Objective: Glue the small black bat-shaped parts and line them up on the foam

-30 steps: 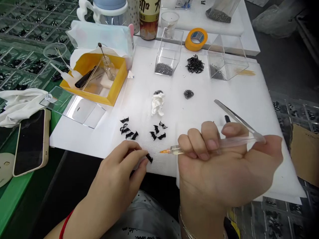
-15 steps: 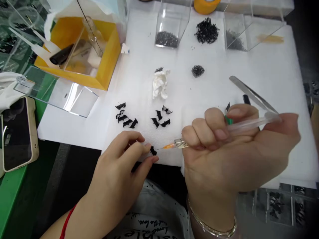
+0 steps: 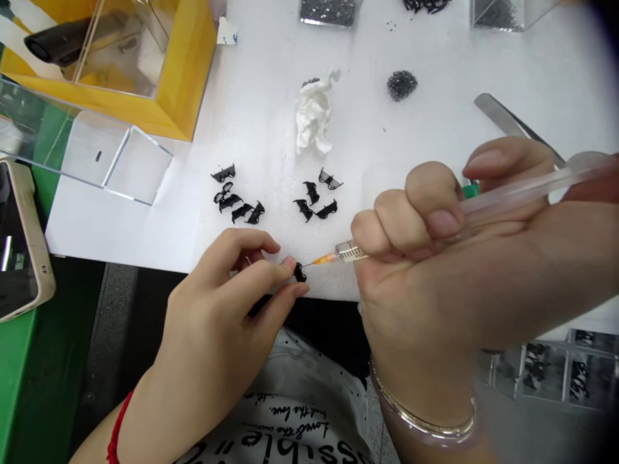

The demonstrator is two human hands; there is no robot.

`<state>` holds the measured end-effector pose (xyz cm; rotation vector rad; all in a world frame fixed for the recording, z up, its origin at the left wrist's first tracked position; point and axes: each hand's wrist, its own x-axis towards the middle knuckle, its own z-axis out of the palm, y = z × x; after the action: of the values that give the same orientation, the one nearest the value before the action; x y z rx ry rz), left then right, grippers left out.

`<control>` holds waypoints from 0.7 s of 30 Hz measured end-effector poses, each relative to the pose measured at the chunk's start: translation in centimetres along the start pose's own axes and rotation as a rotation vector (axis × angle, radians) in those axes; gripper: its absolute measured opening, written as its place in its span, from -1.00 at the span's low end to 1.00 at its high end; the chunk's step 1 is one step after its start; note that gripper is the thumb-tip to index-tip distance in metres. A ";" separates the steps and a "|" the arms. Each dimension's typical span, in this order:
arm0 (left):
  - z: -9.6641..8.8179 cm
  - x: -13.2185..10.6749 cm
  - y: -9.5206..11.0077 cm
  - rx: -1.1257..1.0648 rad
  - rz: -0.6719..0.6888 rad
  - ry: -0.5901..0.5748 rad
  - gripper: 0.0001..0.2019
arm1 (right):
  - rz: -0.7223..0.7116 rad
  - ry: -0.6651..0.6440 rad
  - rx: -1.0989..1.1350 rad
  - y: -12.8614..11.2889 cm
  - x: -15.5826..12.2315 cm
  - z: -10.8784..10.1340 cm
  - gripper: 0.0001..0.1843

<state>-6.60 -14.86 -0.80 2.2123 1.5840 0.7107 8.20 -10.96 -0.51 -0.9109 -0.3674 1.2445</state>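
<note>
My left hand (image 3: 232, 303) pinches a small black plastic part (image 3: 300, 273) between thumb and forefinger at the near edge of the white foam sheet (image 3: 435, 122). My right hand (image 3: 454, 264) is wrapped round a clear syringe (image 3: 488, 203) with an orange needle tip (image 3: 323, 260); the tip touches the pinched part. Metal tweezers (image 3: 512, 125) also stick out of this hand past the thumb. Two small groups of the same black parts lie on the foam, one to the left (image 3: 235, 196) and one in the middle (image 3: 319, 196).
A crumpled white tissue (image 3: 314, 116) and a little heap of tiny dark bits (image 3: 402, 84) lie farther back. A yellow box (image 3: 159, 103) with a bottle and tools stands back left, a clear acrylic plate (image 3: 97, 154) beside it. A phone (image 3: 19, 245) lies at the left edge.
The view has tilted down and closed in on the hands. The syringe's needle tip has moved left from a short gap to touching the black part in my left fingers.
</note>
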 end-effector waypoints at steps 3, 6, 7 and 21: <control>0.0 0.1 0.0 -0.004 -0.009 -0.008 -0.93 | 0.010 0.017 -0.014 -0.1 0.1 0.0 -0.38; 0.1 0.1 0.0 -0.013 -0.025 -0.019 -0.93 | 0.002 0.005 0.007 -0.1 0.2 -0.1 -0.38; 0.1 0.1 -0.1 -0.012 -0.024 -0.016 -0.93 | -0.009 -0.003 0.016 0.0 0.2 -0.1 -0.39; 0.1 -0.1 -0.1 0.003 -0.008 0.001 -0.93 | -0.019 -0.011 -0.080 0.1 -0.1 0.1 -0.50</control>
<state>-6.63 -14.91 -0.94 2.2067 1.5953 0.7077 8.02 -11.04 -0.53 -0.9670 -0.4358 1.2252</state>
